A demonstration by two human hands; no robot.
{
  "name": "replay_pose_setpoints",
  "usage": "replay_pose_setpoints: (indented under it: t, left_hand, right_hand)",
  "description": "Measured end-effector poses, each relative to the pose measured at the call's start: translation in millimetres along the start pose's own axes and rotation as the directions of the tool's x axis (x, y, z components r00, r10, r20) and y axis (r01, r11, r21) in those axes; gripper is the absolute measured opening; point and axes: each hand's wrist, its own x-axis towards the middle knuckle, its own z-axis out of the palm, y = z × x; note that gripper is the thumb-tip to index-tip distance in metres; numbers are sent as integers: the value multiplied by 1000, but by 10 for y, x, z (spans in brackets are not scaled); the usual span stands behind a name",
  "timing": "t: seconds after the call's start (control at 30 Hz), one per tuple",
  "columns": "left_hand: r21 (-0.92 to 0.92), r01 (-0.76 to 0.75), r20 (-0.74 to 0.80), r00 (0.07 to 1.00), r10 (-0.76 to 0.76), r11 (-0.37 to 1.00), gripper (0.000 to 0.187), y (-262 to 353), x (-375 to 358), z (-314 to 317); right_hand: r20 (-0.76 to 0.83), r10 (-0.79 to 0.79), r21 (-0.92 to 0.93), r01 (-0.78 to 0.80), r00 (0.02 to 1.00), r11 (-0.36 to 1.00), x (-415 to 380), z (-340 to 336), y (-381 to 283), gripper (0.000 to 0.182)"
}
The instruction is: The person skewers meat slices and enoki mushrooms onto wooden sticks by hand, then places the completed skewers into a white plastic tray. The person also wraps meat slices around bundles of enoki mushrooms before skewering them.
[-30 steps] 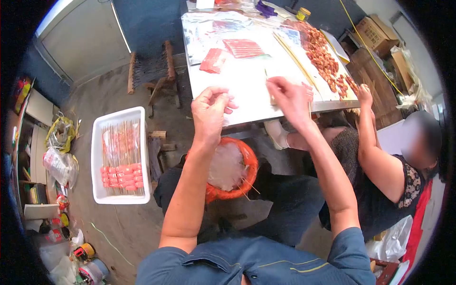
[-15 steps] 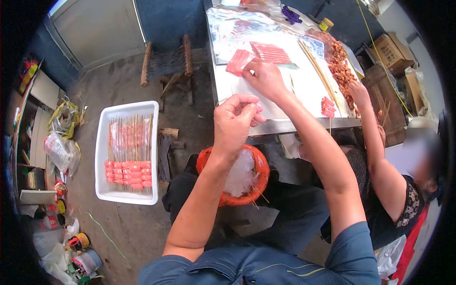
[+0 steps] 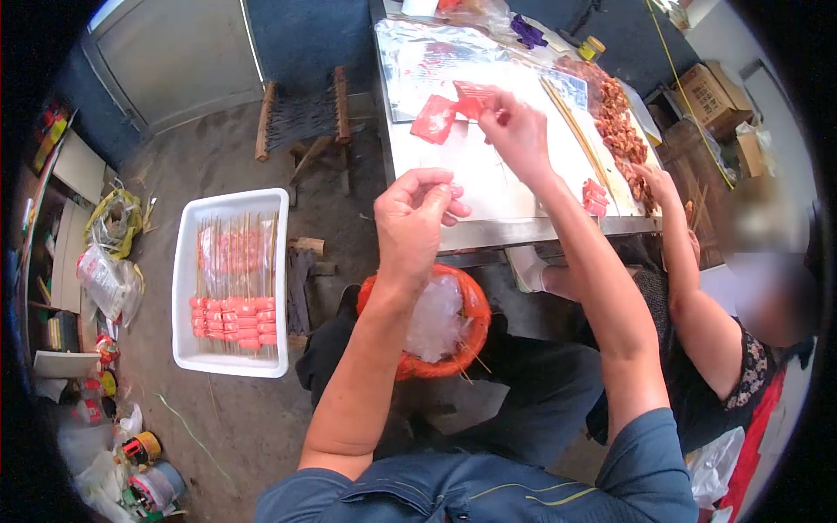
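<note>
Right hand (image 3: 519, 139) shifted rightward, pinching red sheet (image 3: 472, 98) that juts leftward, left hand (image 3: 415, 211) curled.

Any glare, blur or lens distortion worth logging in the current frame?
Head view: glare bleaches the white tabletop and flares off the foil; wide-angle lens bowing, with black corners; blurred patches over the co-worker's head; fine detail between the left hand's fingertips unreadable.

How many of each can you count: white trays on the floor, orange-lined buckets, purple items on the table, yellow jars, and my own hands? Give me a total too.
White tray: 1
Orange-lined bucket: 1
Purple item: 1
Yellow jar: 1
Your own hands: 2 (left, right)
Total: 6
</note>
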Motion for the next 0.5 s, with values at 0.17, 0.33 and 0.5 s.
replay_pose_setpoints:
  t: [0.17,0.33,0.5]
  left_hand:
    - [-90,-92,-158,984,77,992,15,28,70,-71]
    - [-135,-117,-185,979,91,984,16,23,121,-157]
    - [488,-417,132,904,407,767,15,-84,105,-52]
  right_hand:
    - [223,-220,-105,248,950,963,-669,-120,-63,10]
    - [345,-255,-118,312,903,943,-1168,-302,-338,8]
    - [264,-252,-36,270,931,962,-1305,-391,-403,10]
